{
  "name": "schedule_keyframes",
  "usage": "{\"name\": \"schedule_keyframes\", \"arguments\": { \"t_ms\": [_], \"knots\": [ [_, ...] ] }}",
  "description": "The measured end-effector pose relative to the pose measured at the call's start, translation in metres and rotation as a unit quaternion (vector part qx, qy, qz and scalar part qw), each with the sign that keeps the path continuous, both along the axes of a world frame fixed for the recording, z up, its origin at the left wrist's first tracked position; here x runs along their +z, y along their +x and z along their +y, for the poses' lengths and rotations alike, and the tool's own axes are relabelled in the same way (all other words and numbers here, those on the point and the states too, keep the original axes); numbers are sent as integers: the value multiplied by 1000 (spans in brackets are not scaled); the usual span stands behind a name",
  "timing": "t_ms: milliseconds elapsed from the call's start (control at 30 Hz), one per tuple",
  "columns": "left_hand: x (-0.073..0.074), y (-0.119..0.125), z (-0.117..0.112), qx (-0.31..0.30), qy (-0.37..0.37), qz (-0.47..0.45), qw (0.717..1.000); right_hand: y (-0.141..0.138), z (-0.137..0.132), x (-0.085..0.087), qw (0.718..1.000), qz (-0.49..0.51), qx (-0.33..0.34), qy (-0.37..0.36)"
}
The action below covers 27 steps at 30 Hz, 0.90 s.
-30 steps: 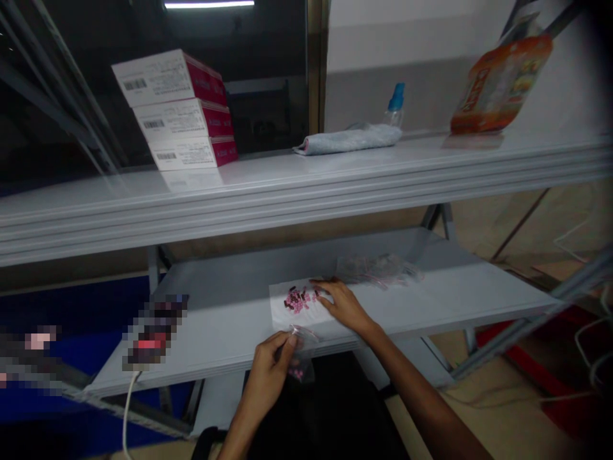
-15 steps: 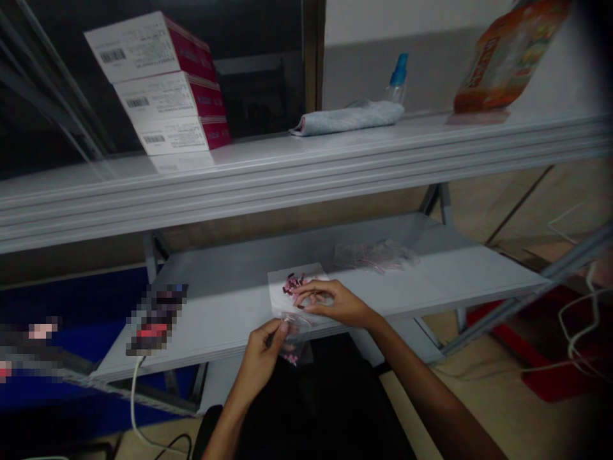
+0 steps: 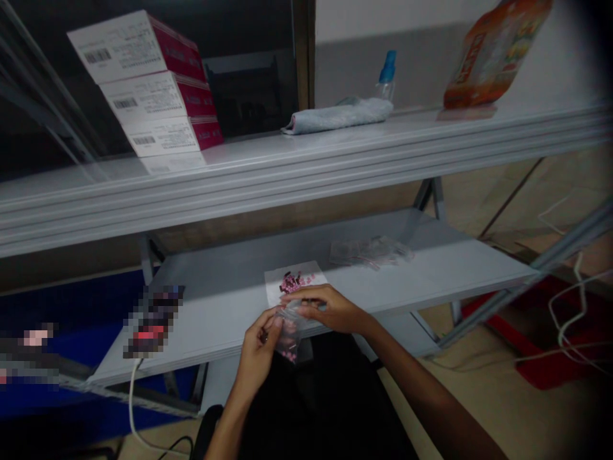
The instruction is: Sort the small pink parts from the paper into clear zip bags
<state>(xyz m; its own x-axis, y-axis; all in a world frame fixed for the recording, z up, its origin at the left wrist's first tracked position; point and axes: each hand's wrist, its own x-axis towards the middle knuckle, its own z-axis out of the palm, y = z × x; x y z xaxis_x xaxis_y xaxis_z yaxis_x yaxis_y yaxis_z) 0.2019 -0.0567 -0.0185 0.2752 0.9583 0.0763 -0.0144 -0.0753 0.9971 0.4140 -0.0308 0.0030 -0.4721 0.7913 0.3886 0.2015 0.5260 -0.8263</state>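
My left hand pinches the rim of a small clear plastic bag holding a few pink pieces, just in front of the lower shelf's edge. My right hand has its fingers curled at the bag's mouth, pinched on something I cannot make out. Behind my hands a white sheet lies on the shelf with a small heap of pink and dark pieces.
A pile of clear little bags lies further right on the lower shelf. The upper shelf carries three stacked white-and-red boxes, a folded cloth, a spray bottle and an orange packet. A blurred item with a white cable sits left.
My right hand left the heap on the sheet and came back to the mouth of the bag. My left hand raised the bag slightly. The camera tipped downward.
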Motion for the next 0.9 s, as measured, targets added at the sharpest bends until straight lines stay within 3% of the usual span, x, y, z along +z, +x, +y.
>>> {"name": "schedule_keyframes", "arguments": {
  "t_ms": [67, 267, 467, 667, 900],
  "knots": [
    [1, 1, -1, 26, -1, -12, 1000, -4, -2, 1, 999, 11, -51, 10],
    [8, -2, 1, 77, 67, 35, 994, -14, -6, 1, 996, -16, -85, -5],
    [11, -11, 6, 73, 100, 128, 984, -8, -7, 1, 998, -17, -53, -18],
    [14, -5, -1, 77, 124, 100, 984, -16, -12, 0, 997, -28, -73, 29],
    [22, -2, -7, 87, 101, 63, 989, -22, -16, 3, 996, -18, -57, 59]
  ]
}}
